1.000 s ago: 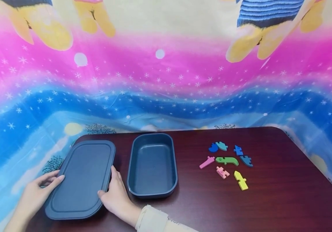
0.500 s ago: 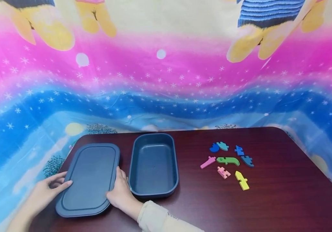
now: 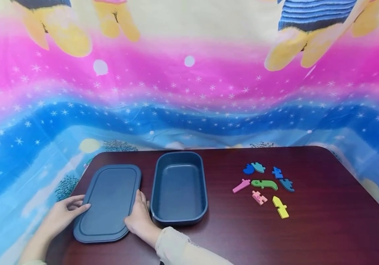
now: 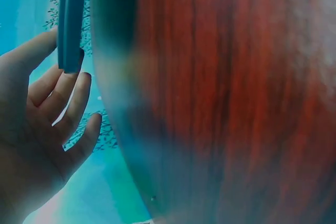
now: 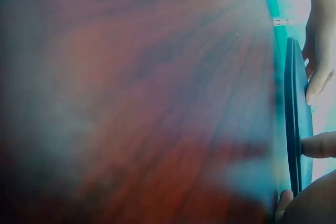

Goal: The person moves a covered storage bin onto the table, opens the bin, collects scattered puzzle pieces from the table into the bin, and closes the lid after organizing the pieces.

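while my left hand holds the left edge of the dark blue lid, thumb on top and fingers curled under the rim, my right hand presses against its right edge with fingers fairly straight, thumb tip on top. i can see the lid lying flat at the near left of the dark wooden table, its left edge hanging past the table side. just right of it, close by my right hand, stands the open blue box. well apart on the right lie coloured puzzle pieces in a loose cluster.
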Tool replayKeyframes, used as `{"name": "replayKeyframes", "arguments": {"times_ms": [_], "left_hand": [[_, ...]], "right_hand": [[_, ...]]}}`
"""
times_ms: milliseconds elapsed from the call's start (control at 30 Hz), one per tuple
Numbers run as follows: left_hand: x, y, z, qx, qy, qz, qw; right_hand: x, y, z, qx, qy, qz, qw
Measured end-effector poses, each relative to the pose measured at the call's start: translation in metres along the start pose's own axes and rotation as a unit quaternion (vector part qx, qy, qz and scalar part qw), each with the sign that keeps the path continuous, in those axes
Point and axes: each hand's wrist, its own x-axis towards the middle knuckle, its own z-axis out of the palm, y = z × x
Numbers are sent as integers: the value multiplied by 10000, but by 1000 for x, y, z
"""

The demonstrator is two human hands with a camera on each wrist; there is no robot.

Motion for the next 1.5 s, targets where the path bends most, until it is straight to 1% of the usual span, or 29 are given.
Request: {"name": "replayKeyframes", "arguments": {"times_ms": [167,400,500,633,700,767,900,1033,1133,1300,1500], "left_hand": [[6,0,2,86,-19,-18,10000],[8,0,1,127,-108,-182,9997],[8,-1,2,184,-126,-173,9996],[6,-2,3,232,-9,-126,9997],[6,-2,3,226,52,-116,9997],[6,-2,2,196,78,-109,9997],[4,-2,1,-32,142,-57,9999],[0,-2,-2,-239,257,-30,9994],[-3,0,-4,-225,376,-45,9990],[-8,7,-7,-116,571,-73,9983],[-12,19,-8,-42,635,-44,9980]], "right_hand": [[3,0,2,-144,92,13,9999],[3,-1,4,-79,-4,3,10000],[4,-1,4,-297,-26,-113,9995],[4,-1,3,-705,-36,-364,9968],[3,-1,2,-773,-43,-423,9961],[3,-1,2,-682,-35,-433,9967],[2,-2,-1,-316,-7,-542,9980],[0,-6,-6,-79,-102,-685,9976],[-5,-10,-10,-120,-251,-818,9963],[-15,-14,-19,-327,-460,-1245,9906],[-21,-11,-28,-321,-757,-1477,9856]]}}
